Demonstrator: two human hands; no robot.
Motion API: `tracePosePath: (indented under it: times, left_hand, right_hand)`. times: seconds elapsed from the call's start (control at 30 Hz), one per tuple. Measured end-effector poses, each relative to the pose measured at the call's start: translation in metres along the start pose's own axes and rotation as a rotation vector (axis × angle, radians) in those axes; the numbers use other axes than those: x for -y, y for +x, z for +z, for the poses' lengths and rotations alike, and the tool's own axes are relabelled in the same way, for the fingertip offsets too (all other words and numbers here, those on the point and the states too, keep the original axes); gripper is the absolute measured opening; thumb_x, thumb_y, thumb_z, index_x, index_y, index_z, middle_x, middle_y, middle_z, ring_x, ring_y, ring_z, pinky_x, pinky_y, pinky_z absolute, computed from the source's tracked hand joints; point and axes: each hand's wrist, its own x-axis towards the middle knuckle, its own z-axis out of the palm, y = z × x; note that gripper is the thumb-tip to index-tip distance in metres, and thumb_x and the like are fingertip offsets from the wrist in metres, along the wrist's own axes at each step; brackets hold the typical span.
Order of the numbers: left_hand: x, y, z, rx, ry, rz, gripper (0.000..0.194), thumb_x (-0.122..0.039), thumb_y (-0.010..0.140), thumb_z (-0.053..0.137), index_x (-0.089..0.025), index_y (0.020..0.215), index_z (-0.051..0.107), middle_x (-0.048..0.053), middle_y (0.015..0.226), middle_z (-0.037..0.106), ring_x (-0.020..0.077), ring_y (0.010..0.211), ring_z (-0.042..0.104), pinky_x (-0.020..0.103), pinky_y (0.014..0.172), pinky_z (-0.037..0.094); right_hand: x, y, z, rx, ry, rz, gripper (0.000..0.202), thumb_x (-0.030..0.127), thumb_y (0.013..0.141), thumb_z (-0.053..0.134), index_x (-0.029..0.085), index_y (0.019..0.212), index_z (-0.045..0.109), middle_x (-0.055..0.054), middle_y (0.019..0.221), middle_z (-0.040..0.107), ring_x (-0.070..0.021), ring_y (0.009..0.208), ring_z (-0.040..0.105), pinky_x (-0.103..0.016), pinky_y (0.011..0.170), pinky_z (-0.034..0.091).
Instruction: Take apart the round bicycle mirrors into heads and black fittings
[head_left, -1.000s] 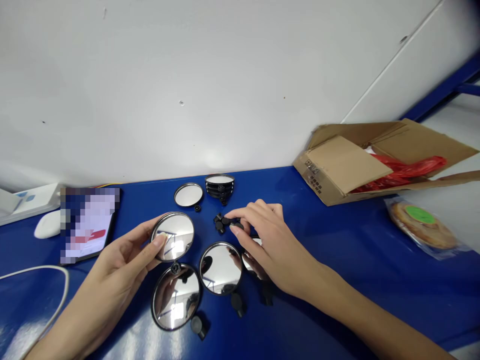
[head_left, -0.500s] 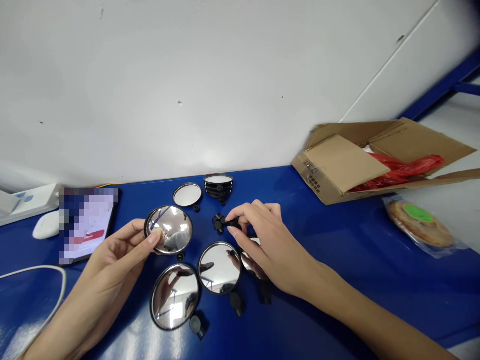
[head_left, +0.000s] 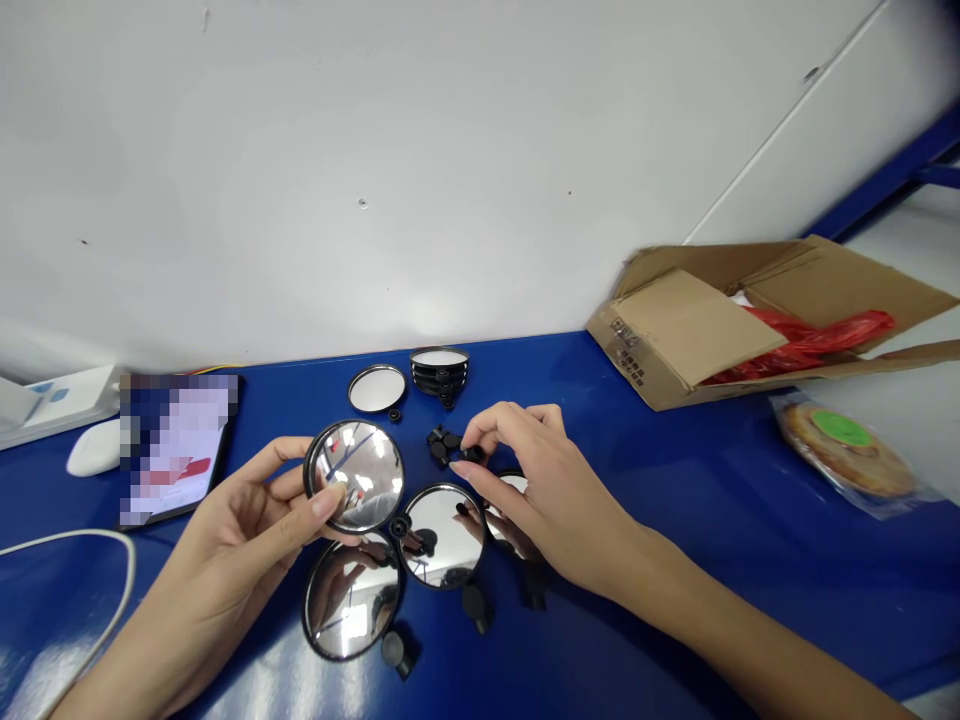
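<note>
Round mirror (head_left: 364,475): I held this piece in my left hand (head_left: 244,530), thumb (head_left: 300,520) on the glass (head_left: 375,470), above the glossy blue table (head_left: 712,500). It was probably light, rigid, slippery and breakable; its black rim (head_left: 309,462) offered the safer hold. My right hand (head_left: 544,490) pinched a small black fitting (head_left: 472,454), seemingly hard plastic.

Bright light; glare on blue table (head_left: 585,660), lower left; upper right corner dark; phone (head_left: 187,440) partly pixelated.
</note>
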Motion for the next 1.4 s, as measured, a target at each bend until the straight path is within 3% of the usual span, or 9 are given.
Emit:
tracePosePath:
  times: [0.17, 0.33, 0.47, 0.63, 0.77, 1.03, 1.3, 1.4]
  left_hand:
    - [-0.001, -0.002, -0.001, 0.013, -0.037, -0.131, 0.062, -0.016, 0.081, 0.11, -0.031, 0.134, 0.084, 0.003, 0.108, 0.091, 0.0206, 0.085, 0.086, 0.026, 0.082, 0.074]
    - [0.003, -0.003, 0.0, 0.062, 0.02, -0.147, 0.042, -0.036, 0.095, 0.105, -0.027, 0.13, 0.084, 0.004, 0.105, 0.085, 0.0228, 0.089, 0.084, 0.034, 0.083, 0.079]
    - [0.002, -0.004, 0.001, 0.093, 0.065, -0.153, 0.034, -0.044, 0.098, 0.102, -0.026, 0.121, 0.084, 0.004, 0.102, 0.081, 0.0208, 0.089, 0.082, 0.03, 0.083, 0.077]
    - [0.003, -0.005, 0.0, 0.104, 0.052, -0.174, 0.033, -0.043, 0.099, 0.101, -0.026, 0.12, 0.083, 0.004, 0.104, 0.082, 0.0215, 0.094, 0.08, 0.032, 0.088, 0.077]
    - [0.005, -0.006, 0.0, 0.104, 0.047, -0.195, 0.034, -0.043, 0.096, 0.103, -0.025, 0.117, 0.083, 0.006, 0.104, 0.083, 0.0221, 0.091, 0.079, 0.033, 0.083, 0.077]
    - [0.002, -0.01, 0.017, -0.072, 0.068, -0.148, 0.043, -0.049, 0.084, 0.111, -0.022, 0.105, 0.083, 0.003, 0.092, 0.079, 0.0208, 0.085, 0.076, 0.033, 0.083, 0.077]
    - [0.006, -0.008, 0.008, -0.034, 0.09, -0.149, 0.042, -0.051, 0.086, 0.109, -0.023, 0.1, 0.081, 0.002, 0.091, 0.075, 0.0204, 0.084, 0.076, 0.035, 0.085, 0.077]
    - [0.008, -0.006, 0.0, 0.05, 0.128, -0.114, 0.037, -0.049, 0.092, 0.105, -0.024, 0.101, 0.081, 0.002, 0.091, 0.078, 0.0188, 0.083, 0.076, 0.027, 0.08, 0.073]
  right_hand:
    - [-0.001, -0.001, 0.0, 0.011, -0.002, -0.028, 0.006, 0.035, 0.121, 0.067, 0.029, 0.12, 0.066, -0.002, 0.106, 0.075, -0.0282, 0.102, 0.063, -0.044, 0.098, 0.048]
    - [-0.001, 0.0, 0.003, 0.039, -0.024, -0.061, 0.003, 0.029, 0.122, 0.066, 0.027, 0.122, 0.068, -0.002, 0.104, 0.075, -0.0274, 0.102, 0.063, -0.043, 0.099, 0.046]
    - [-0.001, 0.0, 0.005, 0.049, -0.054, -0.093, 0.002, 0.024, 0.121, 0.07, 0.025, 0.123, 0.07, -0.001, 0.1, 0.074, -0.0261, 0.1, 0.063, -0.043, 0.101, 0.044]
    - [-0.002, -0.001, 0.006, 0.071, -0.06, -0.114, 0.004, 0.023, 0.122, 0.068, 0.024, 0.122, 0.072, -0.001, 0.103, 0.077, -0.0251, 0.1, 0.065, -0.043, 0.103, 0.041]
    - [-0.002, 0.0, 0.005, 0.11, -0.037, -0.116, 0.005, 0.022, 0.123, 0.067, 0.024, 0.123, 0.072, -0.001, 0.114, 0.082, -0.0237, 0.103, 0.066, -0.044, 0.105, 0.039]
    - [-0.003, -0.002, 0.005, 0.138, -0.017, -0.117, 0.005, 0.023, 0.123, 0.067, 0.023, 0.126, 0.071, -0.003, 0.122, 0.082, -0.0243, 0.107, 0.067, -0.045, 0.105, 0.04]
    - [-0.003, -0.001, 0.007, 0.152, -0.025, -0.13, 0.006, 0.022, 0.123, 0.067, 0.022, 0.127, 0.072, -0.004, 0.123, 0.081, -0.0246, 0.106, 0.065, -0.044, 0.102, 0.041]
    - [-0.004, -0.001, 0.008, 0.157, -0.032, -0.135, 0.005, 0.022, 0.123, 0.068, 0.022, 0.124, 0.072, -0.003, 0.119, 0.08, -0.0232, 0.103, 0.065, -0.044, 0.101, 0.042]
